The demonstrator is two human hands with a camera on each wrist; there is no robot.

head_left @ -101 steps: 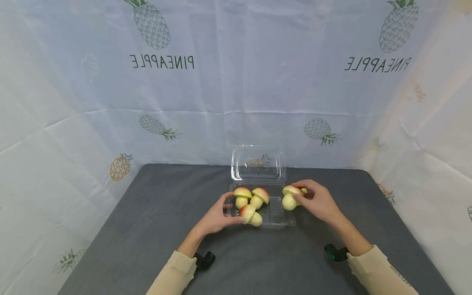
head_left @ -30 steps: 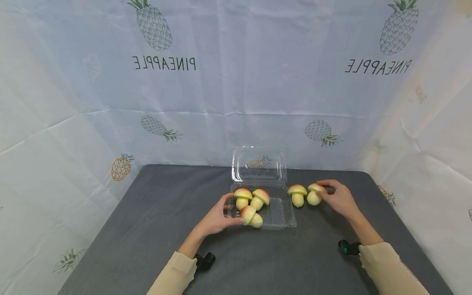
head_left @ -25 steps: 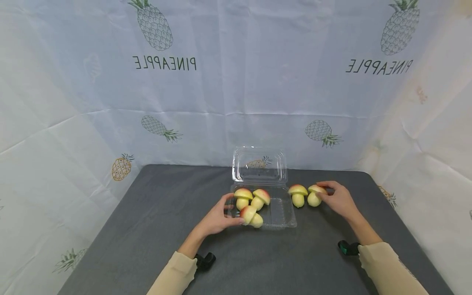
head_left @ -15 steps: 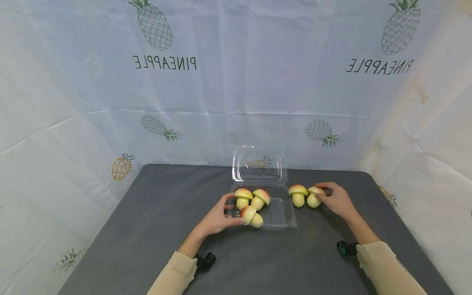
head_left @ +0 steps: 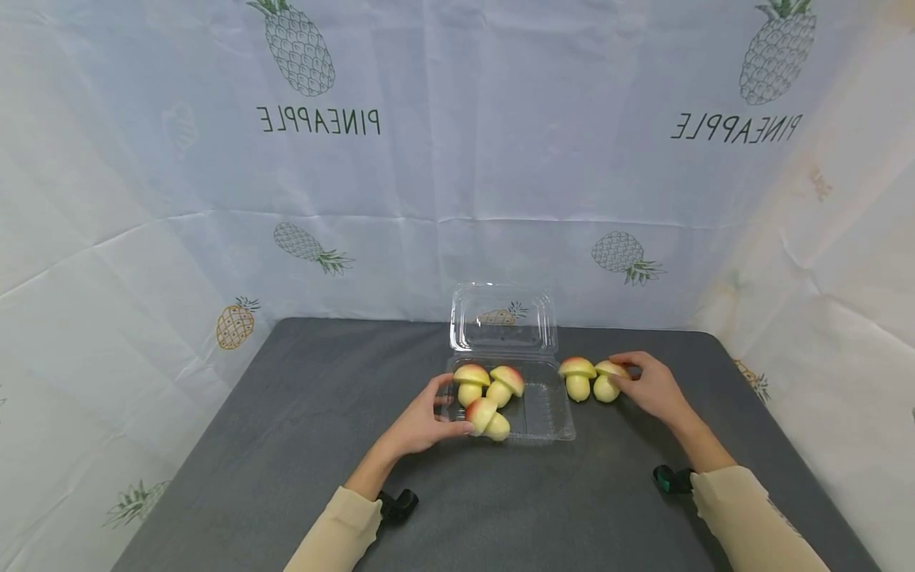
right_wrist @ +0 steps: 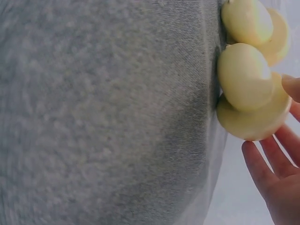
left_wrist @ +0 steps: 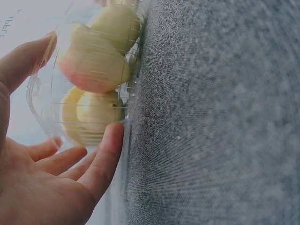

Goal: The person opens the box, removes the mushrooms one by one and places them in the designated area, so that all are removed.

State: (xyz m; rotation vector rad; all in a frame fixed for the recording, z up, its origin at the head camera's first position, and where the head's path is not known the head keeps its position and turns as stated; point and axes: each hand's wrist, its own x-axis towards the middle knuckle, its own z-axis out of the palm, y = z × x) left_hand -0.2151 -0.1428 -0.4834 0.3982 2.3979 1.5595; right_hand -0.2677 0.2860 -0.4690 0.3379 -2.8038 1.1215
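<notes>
In the head view, a clear plastic clamshell container (head_left: 546,409) stands on the table, its lid (head_left: 503,318) raised at the back. Three toy mushrooms, yellow with reddish caps, lie in its left part; one of them (head_left: 480,415) is at the front. My left hand (head_left: 422,421) holds the container's left side, thumb at the front rim and fingers along the wall. To the container's right, one toy mushroom (head_left: 577,377) rests on the table. Close beside it is another toy mushroom (head_left: 606,388), its cap held between the thumb and fingers of my right hand (right_wrist: 276,159).
A dark grey cloth covers the table (head_left: 500,508). Behind it hangs a pale curtain (head_left: 465,159) printed with pineapples, which also closes in both sides. A black wrist device (head_left: 399,505) sits on the left wrist and another (head_left: 672,480) on the right.
Earlier my right hand held a mushroom over the container's right edge; now two mushrooms stand to its right. Lately that hand has shifted slightly left with its mushroom. The left hand stays put.
</notes>
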